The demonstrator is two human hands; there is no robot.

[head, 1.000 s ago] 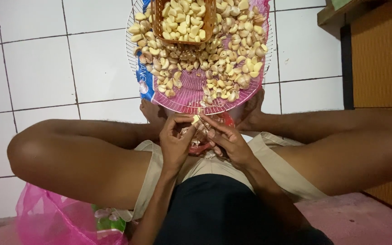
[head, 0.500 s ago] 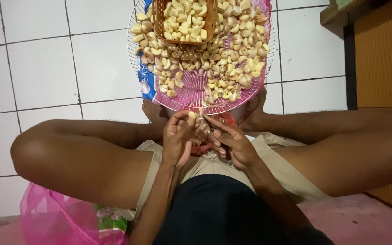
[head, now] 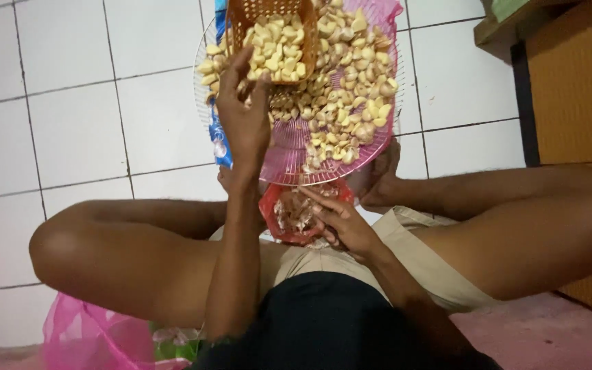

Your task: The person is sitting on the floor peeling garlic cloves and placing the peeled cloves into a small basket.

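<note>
A round pink wire tray lies on the white tiled floor, heaped with peeled pale yellow garlic cloves. An orange mesh basket with more cloves sits on its far side. My left hand reaches out over the tray's left part, fingers bent beside the basket; whether it holds a clove I cannot tell. My right hand rests at a red plastic bag of garlic skins and unpeeled pieces between my crossed legs, fingers curled into it.
A blue printed wrapper sticks out from under the tray's left edge. A pink plastic bag and a green packet lie by my left knee. An orange wooden cabinet stands at the right.
Both hands were together over the red bag, working a clove. My left hand has since stretched forward onto the tray next to the basket, while the right hand stayed at the bag.
</note>
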